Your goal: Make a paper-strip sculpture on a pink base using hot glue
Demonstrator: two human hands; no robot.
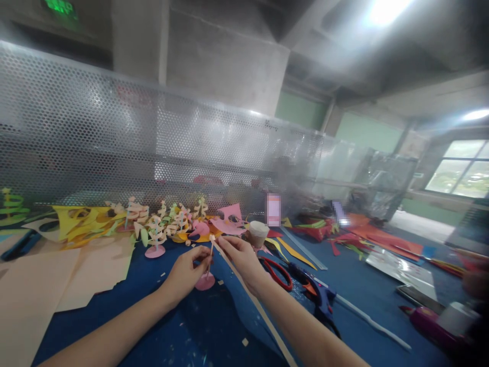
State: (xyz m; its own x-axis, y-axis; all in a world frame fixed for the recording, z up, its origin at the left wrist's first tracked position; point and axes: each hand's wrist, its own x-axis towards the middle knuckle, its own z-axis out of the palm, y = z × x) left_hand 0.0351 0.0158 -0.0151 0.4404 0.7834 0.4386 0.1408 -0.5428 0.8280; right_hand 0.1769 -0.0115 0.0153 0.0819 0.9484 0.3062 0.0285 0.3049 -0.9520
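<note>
Near the middle of the blue table, a thin stick (211, 253) stands upright on a round pink base (205, 282), with a small pale piece at its top. My left hand (190, 270) pinches the stick from the left, above the base. Close to the stick's top, my right hand (239, 255) has its fingers pressed together on the end of a long pale strip (263, 311), which runs down under my right forearm to the front edge. Finished-looking paper spirals on sticks (156, 232) stand behind on the left, one on its own pink base.
Pale sheets (34, 290) cover the left side. Right of my hands lie red-handled scissors (280, 272), a blue glue gun (321, 295) and a white tape roll (257, 233). Coloured paper scraps (82, 224) line the back before a perforated metal screen (214, 142). A phone (420, 298) lies right.
</note>
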